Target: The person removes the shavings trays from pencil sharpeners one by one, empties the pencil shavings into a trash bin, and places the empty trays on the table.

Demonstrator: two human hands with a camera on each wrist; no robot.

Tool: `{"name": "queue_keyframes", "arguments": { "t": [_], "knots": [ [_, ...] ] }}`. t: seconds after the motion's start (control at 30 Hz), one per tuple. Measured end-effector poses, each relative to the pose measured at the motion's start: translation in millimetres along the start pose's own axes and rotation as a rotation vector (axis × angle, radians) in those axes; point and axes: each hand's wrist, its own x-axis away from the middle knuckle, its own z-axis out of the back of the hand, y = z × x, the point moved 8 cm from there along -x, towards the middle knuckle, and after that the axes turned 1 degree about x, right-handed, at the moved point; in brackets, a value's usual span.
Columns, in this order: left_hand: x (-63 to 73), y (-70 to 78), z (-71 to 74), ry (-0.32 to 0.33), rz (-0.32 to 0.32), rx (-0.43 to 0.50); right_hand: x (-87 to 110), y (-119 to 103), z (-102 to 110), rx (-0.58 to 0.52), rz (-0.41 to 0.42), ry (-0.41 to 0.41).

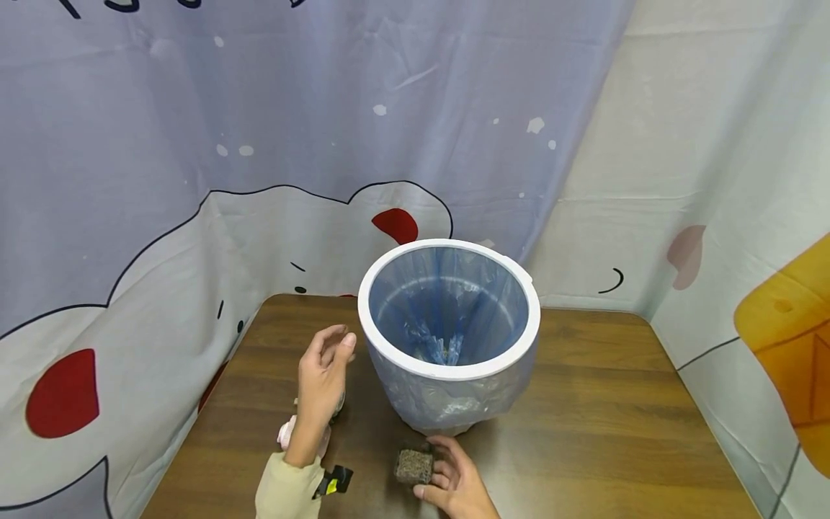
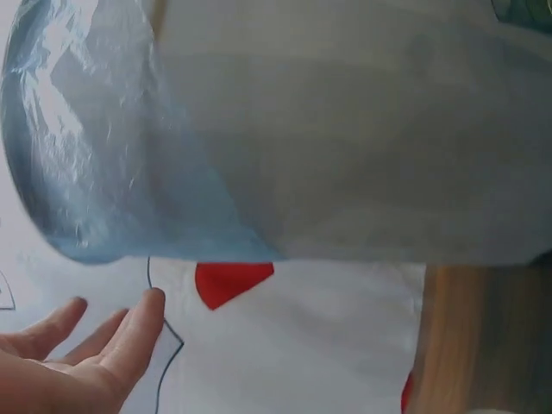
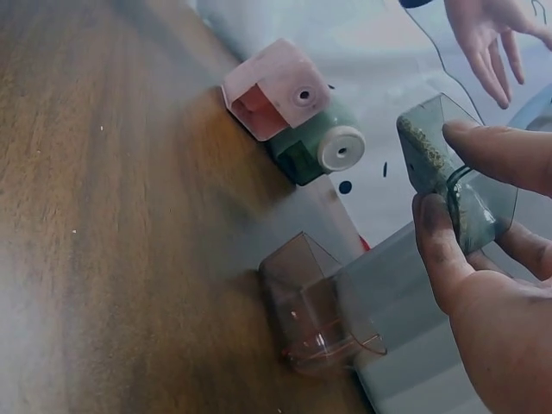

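My right hand point(image 1: 457, 479) pinches a clear greenish pencil-sharpener drawer point(image 3: 470, 185) between thumb and fingers, low in front of the bin. Brownish-grey shavings point(image 1: 413, 466) fill the drawer. Raised at the bin's left side, my left hand point(image 1: 324, 367) holds nothing, its fingers loosely extended. The white-rimmed bin point(image 1: 447, 371) is lined with a bluish plastic bag point(image 2: 78, 138). In the right wrist view, a pink pencil sharpener point(image 3: 289, 78) with an open drawer slot stands beside a green sharpener point(image 3: 302, 155). A clear pinkish drawer point(image 3: 302, 285) sits at the bin's base.
The bin stands on a brown wooden table point(image 1: 603, 404). A printed curtain point(image 1: 363, 94) hangs behind and along both sides. My left forearm in a cream sleeve point(image 1: 288, 486) partly covers the sharpeners in the head view.
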Motion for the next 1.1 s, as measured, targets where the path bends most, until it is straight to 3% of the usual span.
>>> {"name": "queue_keyframes", "arguments": {
  "t": [0.13,0.4,0.57,0.77,1.0,1.1],
  "knots": [
    [-1.1,4.3,-6.1,0.01,-0.052,0.054,1.4,0.3,0.7,-0.009,-0.001,0.011],
    [-5.1,7.5,-23.9,0.042,0.014,0.024,4.1,2.4,2.2,-0.04,0.001,-0.008],
    [-8.9,4.3,-36.5,0.007,-0.015,0.076,5.4,3.9,2.6,-0.034,0.009,-0.013],
    [-7.6,0.9,-39.9,0.027,-0.067,-0.01,6.5,2.3,5.1,-0.021,0.033,0.019],
    [-6.9,-1.5,-41.4,0.046,-0.068,-0.002,9.4,-0.4,9.7,-0.024,0.025,0.049],
    [-4.3,4.5,-43.7,0.052,-0.063,-0.001,11.1,-0.4,13.5,-0.02,0.009,0.08]
  ]
}}
